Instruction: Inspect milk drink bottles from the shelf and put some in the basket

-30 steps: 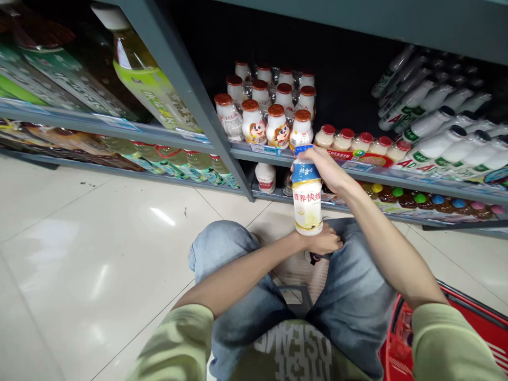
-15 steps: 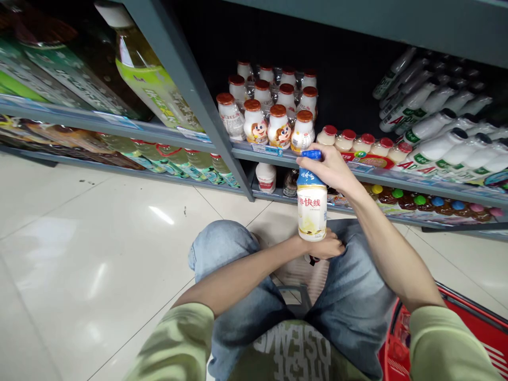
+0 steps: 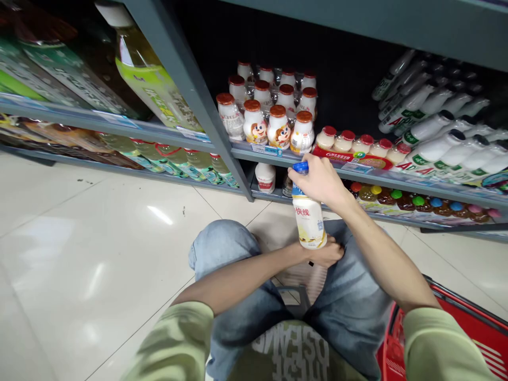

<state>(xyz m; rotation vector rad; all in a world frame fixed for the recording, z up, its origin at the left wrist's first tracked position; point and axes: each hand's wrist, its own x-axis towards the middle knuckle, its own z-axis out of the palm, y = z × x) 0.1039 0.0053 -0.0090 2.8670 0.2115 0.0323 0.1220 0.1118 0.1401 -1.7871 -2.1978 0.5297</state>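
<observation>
Out in front of the shelf [image 3: 243, 153], a white bottle [image 3: 309, 225] with a blue cap is held by the right hand [image 3: 323, 180], its fingers closed around the neck. Behind the bottle's base, the left hand [image 3: 329, 253] rests by the right knee [image 3: 345, 235], fingers curled; whether they hold anything I cannot tell. Red-capped bottles [image 3: 256, 129] stand on the shelf; a red basket [image 3: 456, 323] sits right.
</observation>
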